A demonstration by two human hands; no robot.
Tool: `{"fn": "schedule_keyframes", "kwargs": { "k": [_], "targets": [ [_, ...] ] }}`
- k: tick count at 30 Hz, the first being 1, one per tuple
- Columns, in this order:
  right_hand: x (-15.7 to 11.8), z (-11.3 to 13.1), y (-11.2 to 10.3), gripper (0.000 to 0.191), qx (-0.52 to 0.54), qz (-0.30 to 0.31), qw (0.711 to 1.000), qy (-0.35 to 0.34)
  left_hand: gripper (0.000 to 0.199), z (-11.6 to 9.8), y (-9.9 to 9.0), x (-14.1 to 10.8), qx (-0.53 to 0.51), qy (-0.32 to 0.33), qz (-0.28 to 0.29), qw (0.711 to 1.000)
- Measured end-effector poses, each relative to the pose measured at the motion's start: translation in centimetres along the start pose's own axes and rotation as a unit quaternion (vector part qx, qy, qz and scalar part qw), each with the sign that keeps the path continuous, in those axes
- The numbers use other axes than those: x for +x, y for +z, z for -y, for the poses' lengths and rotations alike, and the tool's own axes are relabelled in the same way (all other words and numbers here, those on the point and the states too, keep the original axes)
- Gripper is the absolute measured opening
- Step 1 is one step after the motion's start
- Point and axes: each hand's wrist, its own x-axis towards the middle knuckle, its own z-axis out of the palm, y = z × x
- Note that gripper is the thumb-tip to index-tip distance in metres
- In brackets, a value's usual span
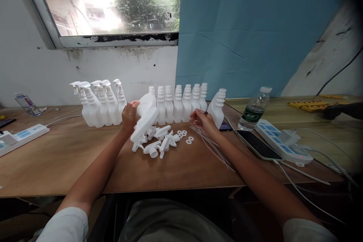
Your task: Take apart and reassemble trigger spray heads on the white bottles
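My left hand (131, 116) is closed around a tilted white plastic bottle (146, 112), held above the table; its neck is hard to make out. Over the upper ends of several thin white tubes (211, 145), my right hand (204, 121) has its fingers pinched together. Whether a tube is between them I cannot tell. Loose white trigger spray heads (160, 141) lie piled below the held bottle, with several small white ring washers (190, 140) to their right. Behind the right hand a white bottle without a spray head (218, 106) leans to the right.
Several uncapped white bottles (178, 106) line the table's back. Bottles with spray heads (98, 107) stand at the left. On the right are a water bottle (252, 111), a phone (259, 144) and a power strip (283, 147) with cables. Another power strip (25, 136) lies far left.
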Motion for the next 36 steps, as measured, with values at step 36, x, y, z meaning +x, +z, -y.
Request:
{"fn": "schedule_keyframes", "kwargs": {
  "k": [36],
  "targets": [
    [-1.5, 2.9, 1.7, 0.040, 0.114, -0.003, 0.991, -0.070, 0.046, -5.8, -0.2, -0.2, 0.009, 0.291, 0.108, 0.950]
  ]
}}
